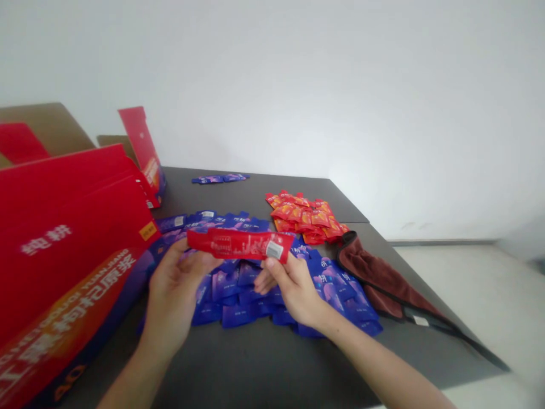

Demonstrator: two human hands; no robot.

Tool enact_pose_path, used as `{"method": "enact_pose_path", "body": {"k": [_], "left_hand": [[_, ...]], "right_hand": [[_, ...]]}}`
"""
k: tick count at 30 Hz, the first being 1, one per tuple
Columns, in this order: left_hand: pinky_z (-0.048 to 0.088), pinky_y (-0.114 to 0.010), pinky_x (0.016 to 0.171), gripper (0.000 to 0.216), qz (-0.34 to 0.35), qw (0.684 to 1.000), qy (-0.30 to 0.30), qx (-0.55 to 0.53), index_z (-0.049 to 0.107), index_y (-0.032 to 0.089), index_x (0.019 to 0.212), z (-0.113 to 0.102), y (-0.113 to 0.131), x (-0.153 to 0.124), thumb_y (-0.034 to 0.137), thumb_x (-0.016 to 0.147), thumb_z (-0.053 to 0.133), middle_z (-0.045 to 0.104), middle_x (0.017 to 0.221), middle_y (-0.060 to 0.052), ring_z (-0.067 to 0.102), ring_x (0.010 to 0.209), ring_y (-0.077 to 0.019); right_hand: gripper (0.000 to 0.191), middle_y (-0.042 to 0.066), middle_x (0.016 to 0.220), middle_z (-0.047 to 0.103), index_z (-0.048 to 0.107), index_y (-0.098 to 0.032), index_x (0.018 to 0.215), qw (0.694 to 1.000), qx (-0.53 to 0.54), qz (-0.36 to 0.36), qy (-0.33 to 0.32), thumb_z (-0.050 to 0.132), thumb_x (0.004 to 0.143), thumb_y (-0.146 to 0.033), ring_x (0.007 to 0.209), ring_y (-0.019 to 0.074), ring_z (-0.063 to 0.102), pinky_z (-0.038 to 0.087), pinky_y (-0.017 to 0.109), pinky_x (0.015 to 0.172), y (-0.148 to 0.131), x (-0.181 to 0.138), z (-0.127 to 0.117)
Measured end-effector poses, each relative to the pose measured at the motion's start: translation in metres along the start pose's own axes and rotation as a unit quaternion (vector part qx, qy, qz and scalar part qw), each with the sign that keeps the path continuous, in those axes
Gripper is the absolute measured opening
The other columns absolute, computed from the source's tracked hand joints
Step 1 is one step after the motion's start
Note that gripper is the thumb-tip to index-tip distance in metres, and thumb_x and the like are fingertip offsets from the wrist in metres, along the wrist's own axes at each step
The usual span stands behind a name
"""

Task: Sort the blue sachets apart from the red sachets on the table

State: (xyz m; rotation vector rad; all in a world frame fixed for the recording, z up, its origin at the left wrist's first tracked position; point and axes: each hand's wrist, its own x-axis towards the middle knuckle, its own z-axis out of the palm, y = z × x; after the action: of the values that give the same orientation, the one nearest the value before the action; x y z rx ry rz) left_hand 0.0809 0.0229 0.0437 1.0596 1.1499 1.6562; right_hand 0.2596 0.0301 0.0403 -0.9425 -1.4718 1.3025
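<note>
A long red sachet (242, 244) with white print and a barcode label is held level above the blue pile. My left hand (179, 278) pinches its left end, and my right hand (298, 287) grips the right end, thumb beside the barcode. Below them, many blue sachets (242, 312) lie overlapping on the dark grey table (255, 366). Past my right hand sits a heap of red and orange sachets (304, 215).
A large red carton (76, 227) with raised flaps fills the left side. A smaller red box piece (145, 150) stands behind it. Blue sachets (221, 178) lie by the back edge. A brown cloth (383, 278) with dark trim is at the right edge, near the white wall (298, 85).
</note>
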Motion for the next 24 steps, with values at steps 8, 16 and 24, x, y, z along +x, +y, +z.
{"method": "enact_pose_path", "body": {"k": [8, 16, 24], "left_hand": [[0.057, -0.022, 0.053, 0.031, 0.125, 0.976, 0.048, 0.169, 0.059, 0.021, 0.078, -0.013, -0.006, -0.015, 0.041, 0.065, 0.078, 0.068, 0.063, 0.003, 0.066, 0.054, -0.0164], [0.06, -0.023, 0.073, 0.036, 0.036, 0.995, -0.027, 0.087, 0.059, 0.022, 0.084, -0.007, -0.02, -0.015, 0.045, 0.067, 0.081, 0.074, 0.086, -0.002, 0.071, 0.086, -0.0219], [0.055, -0.015, 0.082, 0.037, 0.029, 0.991, -0.002, 0.129, 0.058, 0.026, 0.108, -0.007, -0.036, -0.035, 0.045, 0.079, 0.073, 0.07, 0.111, 0.0, 0.07, 0.087, -0.0144]], "right_hand": [[0.043, 0.005, 0.111, 0.068, 0.056, -0.023, 0.112, 0.942, -0.304, -0.143, 0.004, 0.075, 0.078, -0.04, 0.099, 0.0189, 0.067, 0.052, 0.028, 0.082, -0.024, -0.021, -0.048], [0.016, 0.004, 0.087, 0.07, 0.056, -0.024, 0.098, 0.829, -0.505, -0.239, -0.005, 0.044, 0.098, -0.035, 0.07, 0.0158, 0.066, 0.048, 0.028, 0.061, -0.05, -0.055, -0.038], [0.03, 0.003, 0.065, 0.062, 0.057, -0.019, 0.087, 0.612, -0.71, -0.236, 0.256, 0.031, 0.101, -0.022, 0.055, 0.0129, 0.057, 0.036, 0.025, 0.051, -0.052, 0.024, -0.104]]}}
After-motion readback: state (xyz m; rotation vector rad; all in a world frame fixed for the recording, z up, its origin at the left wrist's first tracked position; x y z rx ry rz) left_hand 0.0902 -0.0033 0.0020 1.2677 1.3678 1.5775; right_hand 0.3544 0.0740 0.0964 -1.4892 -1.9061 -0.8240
